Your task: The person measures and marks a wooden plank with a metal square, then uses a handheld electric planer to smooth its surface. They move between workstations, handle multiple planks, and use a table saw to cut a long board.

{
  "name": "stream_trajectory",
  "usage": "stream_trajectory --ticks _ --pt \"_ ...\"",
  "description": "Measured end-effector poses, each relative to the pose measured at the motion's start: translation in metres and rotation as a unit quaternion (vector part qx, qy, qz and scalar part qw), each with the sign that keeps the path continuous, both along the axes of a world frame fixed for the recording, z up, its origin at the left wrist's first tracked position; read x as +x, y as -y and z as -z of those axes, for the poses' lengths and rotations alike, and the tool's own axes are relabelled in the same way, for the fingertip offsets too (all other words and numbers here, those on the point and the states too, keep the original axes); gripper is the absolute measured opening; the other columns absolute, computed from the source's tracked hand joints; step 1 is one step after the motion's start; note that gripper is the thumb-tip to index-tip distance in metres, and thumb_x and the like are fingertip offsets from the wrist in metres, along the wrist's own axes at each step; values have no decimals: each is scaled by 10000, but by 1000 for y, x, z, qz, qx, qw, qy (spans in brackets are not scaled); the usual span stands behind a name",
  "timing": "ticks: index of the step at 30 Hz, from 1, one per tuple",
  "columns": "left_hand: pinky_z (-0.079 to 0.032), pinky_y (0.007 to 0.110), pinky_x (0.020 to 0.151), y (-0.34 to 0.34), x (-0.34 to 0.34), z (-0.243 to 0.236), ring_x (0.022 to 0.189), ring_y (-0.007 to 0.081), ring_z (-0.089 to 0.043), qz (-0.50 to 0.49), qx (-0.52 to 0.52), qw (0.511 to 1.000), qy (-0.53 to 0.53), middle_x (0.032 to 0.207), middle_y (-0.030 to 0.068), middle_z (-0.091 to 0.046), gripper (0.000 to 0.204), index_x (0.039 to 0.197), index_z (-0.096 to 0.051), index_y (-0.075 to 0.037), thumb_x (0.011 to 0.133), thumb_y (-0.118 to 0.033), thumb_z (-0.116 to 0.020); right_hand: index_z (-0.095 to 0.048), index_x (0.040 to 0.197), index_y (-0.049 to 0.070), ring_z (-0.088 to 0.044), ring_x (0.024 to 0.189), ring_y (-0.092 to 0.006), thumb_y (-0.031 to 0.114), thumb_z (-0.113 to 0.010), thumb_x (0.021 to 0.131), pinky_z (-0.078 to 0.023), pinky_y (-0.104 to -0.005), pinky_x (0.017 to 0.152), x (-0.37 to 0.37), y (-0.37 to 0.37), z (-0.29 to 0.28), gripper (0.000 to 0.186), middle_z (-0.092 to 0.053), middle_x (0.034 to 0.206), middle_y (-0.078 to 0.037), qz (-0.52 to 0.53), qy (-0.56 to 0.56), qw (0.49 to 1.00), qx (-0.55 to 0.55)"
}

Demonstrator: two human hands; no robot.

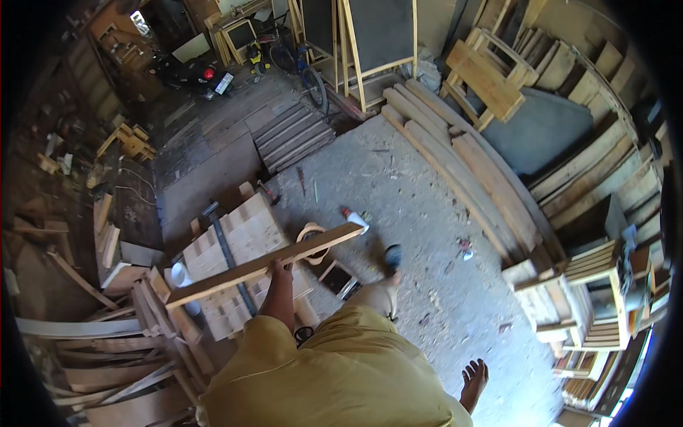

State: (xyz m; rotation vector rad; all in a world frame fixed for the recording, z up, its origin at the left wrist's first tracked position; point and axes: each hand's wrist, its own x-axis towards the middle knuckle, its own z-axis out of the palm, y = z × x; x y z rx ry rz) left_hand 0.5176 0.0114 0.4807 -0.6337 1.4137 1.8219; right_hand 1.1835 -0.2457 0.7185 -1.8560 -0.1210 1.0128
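Observation:
My left hand (281, 266) grips a long narrow wooden board (320, 242) held diagonally above a low platform of pale wooden blocks (220, 313). A metal bar clamp (231, 256) lies across that platform, with a white cylinder (179, 274) at its left. Just beyond the board are a round tan container (313, 232) and a white bottle with a red top (355, 217). A small open dark box (336, 279) sits on the floor. My right hand (475, 377) hangs at the lower right, fingers spread and holding nothing. My foot (393, 257) is on the concrete floor.
Long planks (484, 192) lie along the right, beside wooden crates (590, 292) and stacked boards. Offcuts (107, 370) crowd the left. At the back stand framed blackboards (377, 39), a bicycle (313, 85) and a motorbike (185, 75). Slats (292, 139) lie before the bicycle.

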Motion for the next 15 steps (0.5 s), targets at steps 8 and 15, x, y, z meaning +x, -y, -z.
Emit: stream_trajectory --ticks 8,15 --pt "-523 415 918 -119 -5 77 1102 271 -581 20 168 972 -165 1147 83 -601 286 1133 -584 -125 862 -86 -664 -568 1209 134 -609 809 -196 399 -563 940 -505 -368 667 79 -290 91 378 -643 968 -67 -159 -43 981 -100" --pt "-576 422 664 -260 39 -33 884 278 -623 -248 -9 967 52 946 76 -626 213 970 -605 -103 813 -175 -729 -546 1220 148 -611 789 -212 392 -563 943 -514 -423 671 116 -545 108 370 -639 930 -67 -303 -8 925 -229"
